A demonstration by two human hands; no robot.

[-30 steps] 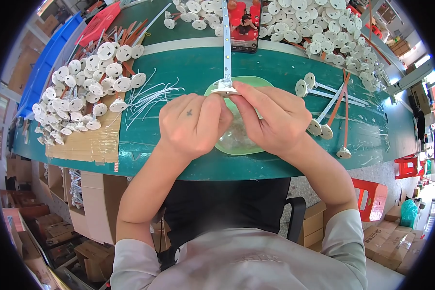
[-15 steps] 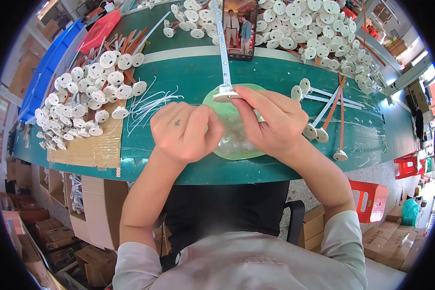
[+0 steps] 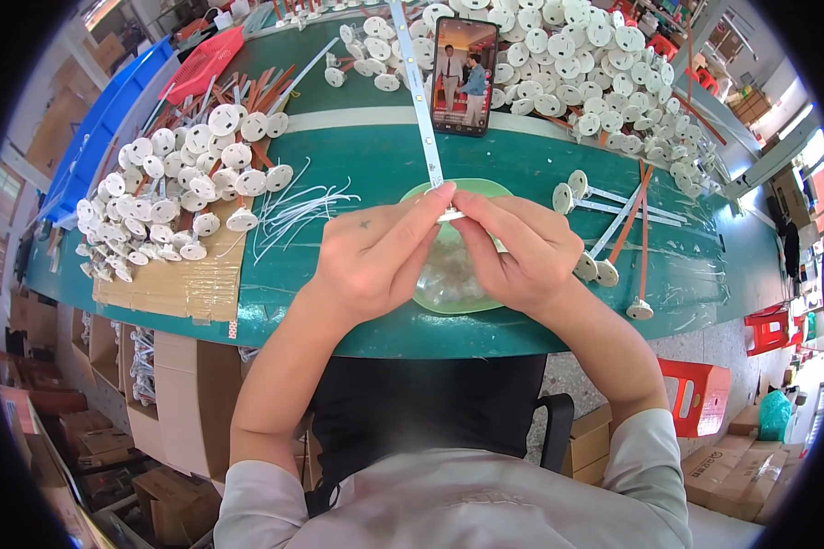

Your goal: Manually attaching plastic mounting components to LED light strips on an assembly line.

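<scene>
Head view: left hand [image 3: 372, 258], right hand [image 3: 524, 252] apparently pinch disc [image 3: 447, 218]; strip [image 3: 421, 105] points lengthwise away, leaning left.

Pale strip [image 3: 419, 101], white cap [image 3: 449, 217], leaning left

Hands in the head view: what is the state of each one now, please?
Left hand: closed, holding the white disc on the LED strip.
Right hand: closed, pinching the same disc.

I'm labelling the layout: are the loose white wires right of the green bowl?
No, the white wires lie left of the green bowl.
</scene>
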